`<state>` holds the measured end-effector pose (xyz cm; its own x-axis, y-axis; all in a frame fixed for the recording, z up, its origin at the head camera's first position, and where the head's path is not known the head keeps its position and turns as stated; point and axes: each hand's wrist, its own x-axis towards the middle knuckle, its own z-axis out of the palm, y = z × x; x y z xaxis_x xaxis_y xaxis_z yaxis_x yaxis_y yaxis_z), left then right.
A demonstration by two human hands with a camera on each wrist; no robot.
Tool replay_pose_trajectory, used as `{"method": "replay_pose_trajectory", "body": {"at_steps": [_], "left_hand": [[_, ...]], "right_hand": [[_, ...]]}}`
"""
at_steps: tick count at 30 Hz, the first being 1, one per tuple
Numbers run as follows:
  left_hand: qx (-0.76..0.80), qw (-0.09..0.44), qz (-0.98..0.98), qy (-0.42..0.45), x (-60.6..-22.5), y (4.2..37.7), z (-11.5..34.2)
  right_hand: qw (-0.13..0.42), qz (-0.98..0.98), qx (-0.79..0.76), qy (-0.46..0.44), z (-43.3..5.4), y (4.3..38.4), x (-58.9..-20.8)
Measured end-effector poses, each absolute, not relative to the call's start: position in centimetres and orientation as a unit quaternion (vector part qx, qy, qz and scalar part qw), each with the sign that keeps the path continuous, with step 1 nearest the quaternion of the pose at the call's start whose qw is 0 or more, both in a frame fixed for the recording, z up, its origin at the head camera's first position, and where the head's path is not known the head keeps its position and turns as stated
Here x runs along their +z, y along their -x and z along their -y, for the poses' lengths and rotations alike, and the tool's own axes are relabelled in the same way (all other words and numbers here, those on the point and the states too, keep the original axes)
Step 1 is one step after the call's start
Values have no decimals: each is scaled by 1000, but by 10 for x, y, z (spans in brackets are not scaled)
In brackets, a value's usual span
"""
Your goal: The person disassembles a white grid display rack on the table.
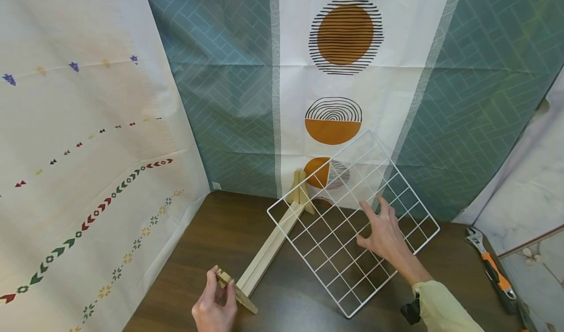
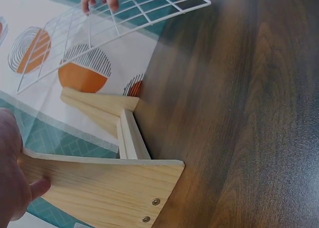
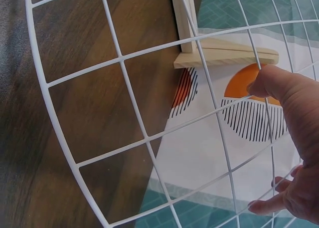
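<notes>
My left hand [image 1: 216, 300] pinches the top of the near end board [image 1: 241, 296] of a pale wooden stand between thumb and fingers. A long wooden rail [image 1: 270, 250] runs from this board to a matching far end board [image 2: 99, 106] by the backdrop. Two screw heads [image 2: 155, 201] show on the near board's outer face. My right hand [image 1: 384, 230] grips a white wire grid panel [image 3: 147, 138], thumb and fingers spread across its wires. The panel is tilted and its left corner overlaps the rail in the head view.
An adjustable wrench [image 1: 489, 263] with an orange and black handle lies at the right side of the dark wooden table [image 1: 185, 253], with other dark-handled tools partly under it. Patterned cloth [image 1: 229, 102] hangs behind the table and along its left side.
</notes>
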<state>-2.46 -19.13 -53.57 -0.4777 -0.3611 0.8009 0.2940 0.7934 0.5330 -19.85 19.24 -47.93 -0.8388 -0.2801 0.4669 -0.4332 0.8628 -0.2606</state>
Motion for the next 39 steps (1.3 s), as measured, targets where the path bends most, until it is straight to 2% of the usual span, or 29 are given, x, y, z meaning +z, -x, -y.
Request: {"method": "replay_pose_trajectory", "body": {"at_steps": [8,20,39], "left_hand": [[-326,519,790,-21,-538,24,190],[-326,522,787,-42,-539,22,186],[-315,536,782,-45,-540,22,184]], "right_hand": [[210,942,171,-199,-194,197,-483],[128,960,144,-206,-195,194,-483],[86,961,109,-241,-201,193,-490]]}}
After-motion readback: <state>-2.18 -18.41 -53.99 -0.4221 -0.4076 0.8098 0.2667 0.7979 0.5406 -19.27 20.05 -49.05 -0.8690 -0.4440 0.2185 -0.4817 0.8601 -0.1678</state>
